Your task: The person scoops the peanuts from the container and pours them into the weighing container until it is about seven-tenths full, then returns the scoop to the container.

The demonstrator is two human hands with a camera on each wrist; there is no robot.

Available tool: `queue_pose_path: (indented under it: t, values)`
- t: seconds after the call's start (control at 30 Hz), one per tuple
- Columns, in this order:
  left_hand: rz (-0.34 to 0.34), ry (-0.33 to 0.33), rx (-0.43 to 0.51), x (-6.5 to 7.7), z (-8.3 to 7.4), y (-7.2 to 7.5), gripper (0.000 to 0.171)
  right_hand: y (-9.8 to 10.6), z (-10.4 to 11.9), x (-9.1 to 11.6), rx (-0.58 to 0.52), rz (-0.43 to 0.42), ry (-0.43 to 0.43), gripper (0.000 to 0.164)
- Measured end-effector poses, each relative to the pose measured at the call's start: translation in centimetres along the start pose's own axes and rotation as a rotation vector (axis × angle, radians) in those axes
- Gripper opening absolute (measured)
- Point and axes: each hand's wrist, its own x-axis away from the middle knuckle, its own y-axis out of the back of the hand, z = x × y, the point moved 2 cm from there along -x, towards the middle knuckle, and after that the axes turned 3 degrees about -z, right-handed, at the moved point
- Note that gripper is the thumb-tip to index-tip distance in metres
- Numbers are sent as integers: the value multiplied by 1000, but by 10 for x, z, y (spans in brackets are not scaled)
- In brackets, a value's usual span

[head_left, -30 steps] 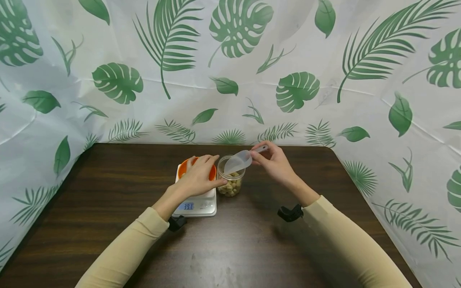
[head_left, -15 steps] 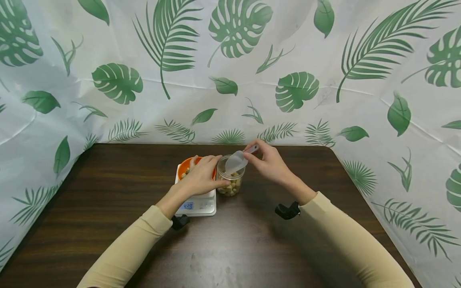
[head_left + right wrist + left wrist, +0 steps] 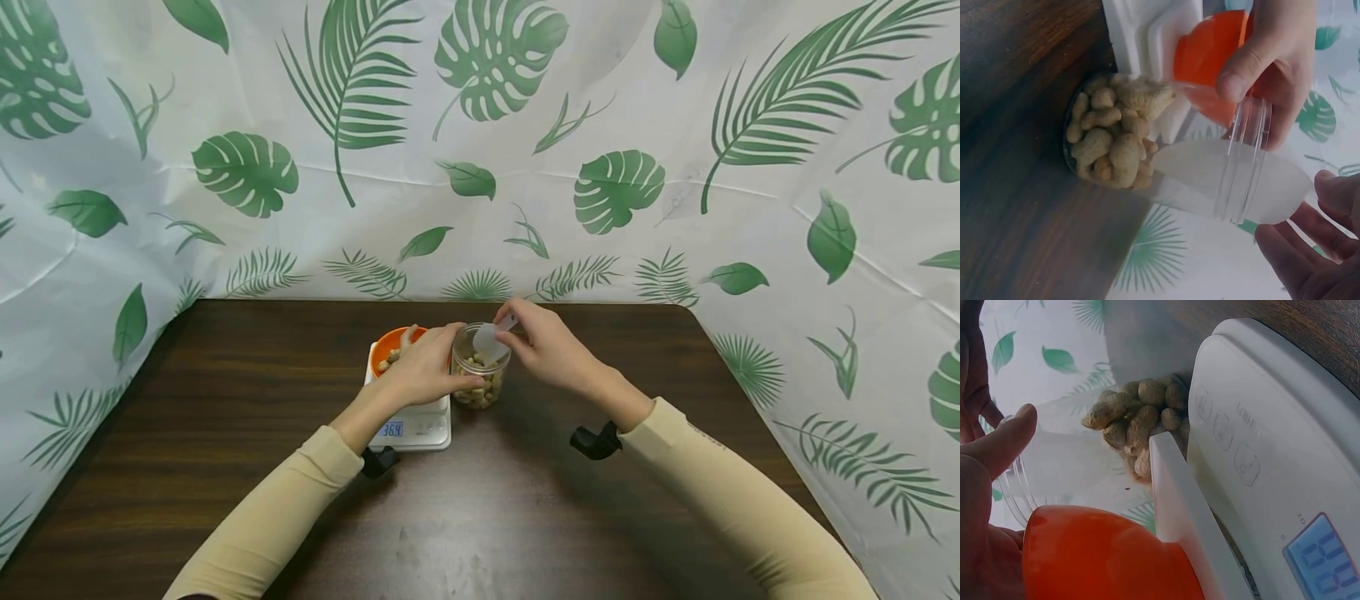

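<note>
A clear jar stands upright on the table, with unshelled peanuts in its lower part. My left hand holds the jar near its rim, thumb on the near side. My right hand pinches the handle of a translucent scoop, whose bowl dips through the mouth to the top of the peanuts. Left of the jar an orange bowl with some peanuts sits on a white kitchen scale, partly hidden by my left hand.
The dark wooden table ends at a white leaf-print sheet behind and at the sides. The scale's lit display faces me. The jar stands close against the scale's right side.
My right hand has moved left and lowered the scoop deeper into the jar. The left hand has shifted slightly right, its thumb further across the jar. The number on the scale's display has changed.
</note>
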Motion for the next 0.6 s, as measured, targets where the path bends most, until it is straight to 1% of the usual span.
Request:
queue_pose_path:
  t: [0.17,0.33,0.43,0.6]
  values:
    - [-4,5,7,0,0,1,92,-3,6,-3,79,50,31,17]
    - [-11,-10,20,-1,-1,2,88,-10,10,-7,171,129,18,16]
    - [-8,-12,28,-2,-2,3,88,-13,11,-9,188,168,12,15]
    - [-10,-8,31,-1,-1,3,86,-15,11,-12,198,225,38,15]
